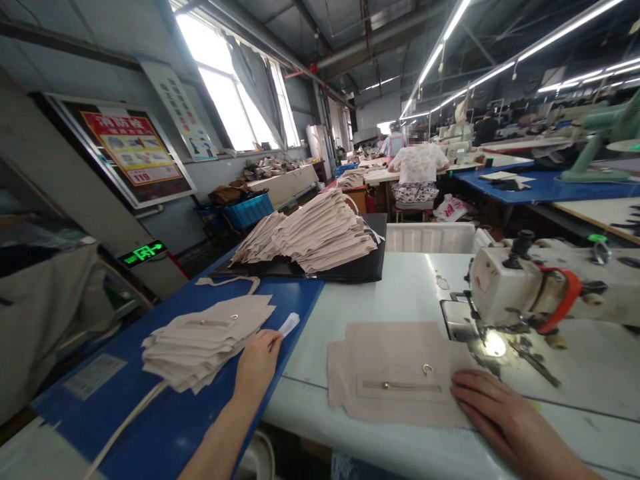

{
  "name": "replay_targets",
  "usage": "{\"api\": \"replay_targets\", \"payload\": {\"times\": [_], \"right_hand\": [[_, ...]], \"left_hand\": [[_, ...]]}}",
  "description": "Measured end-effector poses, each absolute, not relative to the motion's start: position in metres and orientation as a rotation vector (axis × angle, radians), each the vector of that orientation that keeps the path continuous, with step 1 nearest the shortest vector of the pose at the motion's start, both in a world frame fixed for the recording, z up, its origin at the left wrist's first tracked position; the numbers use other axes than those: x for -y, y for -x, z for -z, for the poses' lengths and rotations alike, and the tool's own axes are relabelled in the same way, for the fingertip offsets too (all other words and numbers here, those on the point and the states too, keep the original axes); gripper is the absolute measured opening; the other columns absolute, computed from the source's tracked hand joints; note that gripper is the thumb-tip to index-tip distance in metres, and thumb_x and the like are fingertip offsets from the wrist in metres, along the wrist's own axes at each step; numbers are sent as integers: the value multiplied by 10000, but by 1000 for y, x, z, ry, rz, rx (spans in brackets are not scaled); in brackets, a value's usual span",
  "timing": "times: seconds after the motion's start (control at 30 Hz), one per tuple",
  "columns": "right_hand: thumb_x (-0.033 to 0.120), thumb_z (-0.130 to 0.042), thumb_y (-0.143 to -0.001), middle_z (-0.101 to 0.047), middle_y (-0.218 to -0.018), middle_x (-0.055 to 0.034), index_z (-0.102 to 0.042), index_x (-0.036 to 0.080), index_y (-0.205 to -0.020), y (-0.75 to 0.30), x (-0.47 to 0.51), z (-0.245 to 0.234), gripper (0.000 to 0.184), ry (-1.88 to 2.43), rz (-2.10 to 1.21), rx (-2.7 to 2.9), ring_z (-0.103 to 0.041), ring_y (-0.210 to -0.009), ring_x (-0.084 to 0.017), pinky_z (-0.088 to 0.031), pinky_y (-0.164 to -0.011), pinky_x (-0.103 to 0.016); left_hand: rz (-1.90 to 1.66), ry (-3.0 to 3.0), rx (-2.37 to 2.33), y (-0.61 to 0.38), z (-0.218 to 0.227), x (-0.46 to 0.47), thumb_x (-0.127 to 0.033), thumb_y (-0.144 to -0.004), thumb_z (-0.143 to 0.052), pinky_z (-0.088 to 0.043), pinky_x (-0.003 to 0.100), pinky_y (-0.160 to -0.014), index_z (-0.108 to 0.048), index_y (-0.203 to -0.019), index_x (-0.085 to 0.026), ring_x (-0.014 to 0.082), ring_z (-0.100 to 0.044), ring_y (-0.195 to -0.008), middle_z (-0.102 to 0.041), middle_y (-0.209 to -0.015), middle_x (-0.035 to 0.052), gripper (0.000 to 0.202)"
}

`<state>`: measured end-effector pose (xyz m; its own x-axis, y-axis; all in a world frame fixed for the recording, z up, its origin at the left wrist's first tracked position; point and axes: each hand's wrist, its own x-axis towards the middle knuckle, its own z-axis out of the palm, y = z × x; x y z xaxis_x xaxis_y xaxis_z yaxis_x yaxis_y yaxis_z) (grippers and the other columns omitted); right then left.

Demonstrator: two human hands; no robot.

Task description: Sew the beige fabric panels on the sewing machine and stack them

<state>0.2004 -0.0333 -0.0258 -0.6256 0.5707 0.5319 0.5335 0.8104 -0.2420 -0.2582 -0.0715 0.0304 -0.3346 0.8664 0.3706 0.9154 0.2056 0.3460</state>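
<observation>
A beige fabric panel (395, 353) with a zipped slot and a gold ring lies flat on the pale sewing table. My right hand (495, 407) rests on its right edge, fingers stretched out and lying flat. Over the right side of the blue board, my left hand (260, 363) is closed, pinching a small white strip (290, 325) between thumb and fingers. Just left of that hand sits a fanned stack of similar beige panels (207, 340); the top one also shows a zip and a gold ring. The sewing machine (520, 293) stands beyond my right hand, its lamp lit at the needle.
A larger heap of beige pieces (320, 233) lies on a black sheet (373, 250) at the back. Behind the table is a white plastic bin (430, 237). A beige cord (130, 423) crosses the blue board (120, 413). A person (417, 163) sits farther off.
</observation>
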Motion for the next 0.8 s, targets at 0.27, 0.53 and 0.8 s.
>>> {"api": "replay_targets", "payload": {"times": [0.27,0.53,0.8], "right_hand": [[353,-497,-980,-721,-1128,-56,-722,252,-1077,-202,34,27,265,819,-30,2420,-684,-1046,-211,-575,-902,-309],[344,-515,-972,-716,-1140,-65,-724,253,-1083,-203,34,26,253,836,-96,2426,-673,-1070,-216,-556,-938,-317],[331,-489,-983,-713,-1136,-78,-718,239,-1084,-202,34,28,267,838,-97,2434,-668,-1067,-222,-562,-920,-331]], "left_hand": [[958,1628,2408,258,-33,73,-374,-774,-476,-511,360,-887,-647,-703,-216,259,-667,-868,-723,-852,88,243],[975,1531,2621,263,-38,72,-417,-751,-502,-524,314,-777,-691,-753,-225,236,-676,-777,-740,-796,40,269],[1096,1387,2576,271,-33,73,-400,-753,-514,-527,315,-734,-704,-792,-220,238,-690,-779,-756,-809,37,265]]}}
